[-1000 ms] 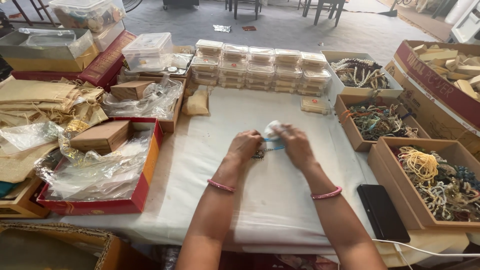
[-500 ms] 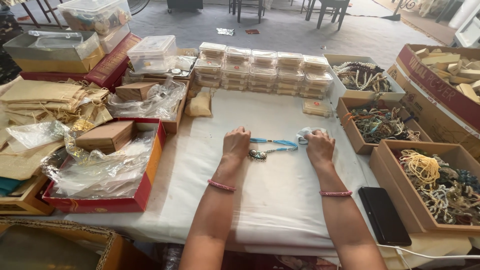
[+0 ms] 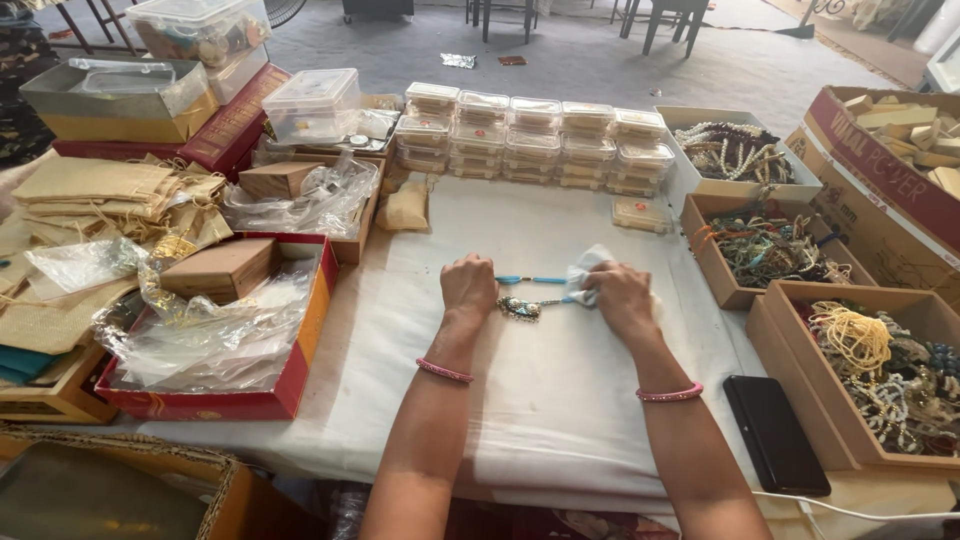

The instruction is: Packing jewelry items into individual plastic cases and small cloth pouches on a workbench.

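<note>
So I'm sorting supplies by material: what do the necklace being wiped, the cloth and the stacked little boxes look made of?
The necklace looks like glossy turquoise beads, glass or plastic, with a dark, seemingly metallic pendant. The cloth under the right hand looks like soft, matte, pale fabric, since it crumples. The little boxes look like clear plastic: their contents show through.

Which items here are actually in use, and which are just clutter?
In use:
- left hand pinning the blue beaded necklace with a dark pendant
- right hand holding the small pale cloth against the necklace

Lying about:
- stacked clear plastic boxes
- cardboard trays of bead strings
- black phone
- red box of clear plastic wrap
</note>
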